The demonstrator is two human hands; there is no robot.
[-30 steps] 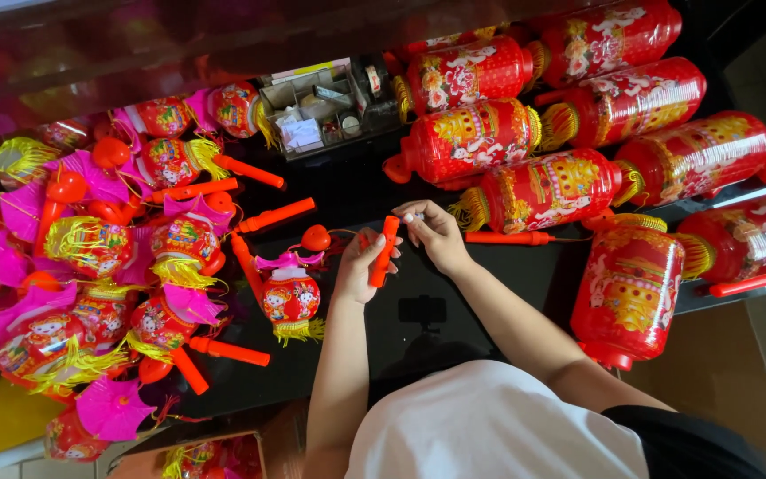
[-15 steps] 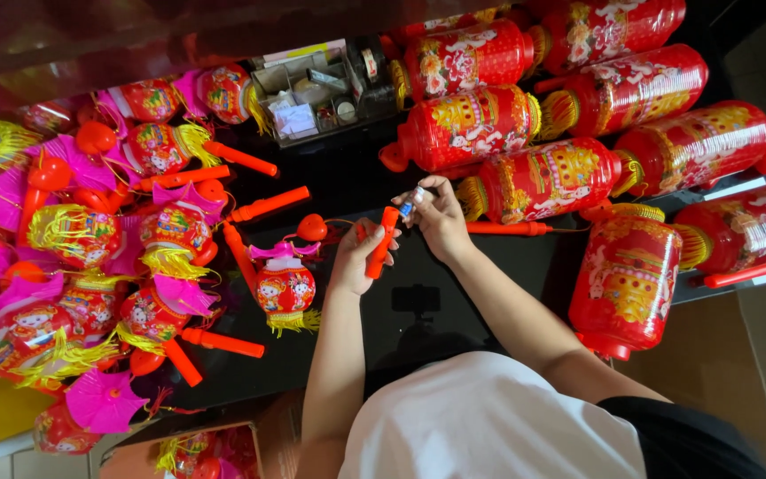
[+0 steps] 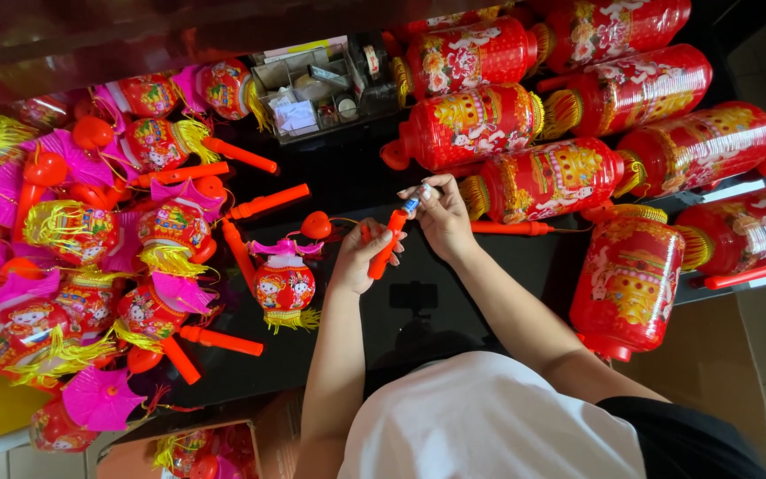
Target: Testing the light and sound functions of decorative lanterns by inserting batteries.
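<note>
- Hands, nearest: left hand [image 3: 361,257] wraps an orange handle stick [image 3: 386,243], held tilted above the black table [image 3: 418,328]; grip closed round the lower half of the stick.
- Right hand [image 3: 443,217] pinches a small battery-like cylinder [image 3: 412,203] at the stick's upper end; fingertips narrow, touching it.
- Risk, judged: the cylinder is small and held only by fingertips, so a slip could drop it onto the table, where it may roll under the lanterns. Pushed in crooked, it could jam in the stick.
- Risk, judged: a thin cord runs from the stick toward the small lantern [image 3: 285,282] just left; a tug could drag that lantern over.
- Count, mid-distance: loose orange sticks on the table, about six visible.
- Count, right and far: large red cylinder lanterns [image 3: 543,182], eight or so, some cut off by the frame edge.
- Count, left: small lanterns with pink frills in a heap [image 3: 73,248]; roughly a dozen, overlapping, exact count unclear.
- Far: one grey tray of small parts [image 3: 312,93].
</note>
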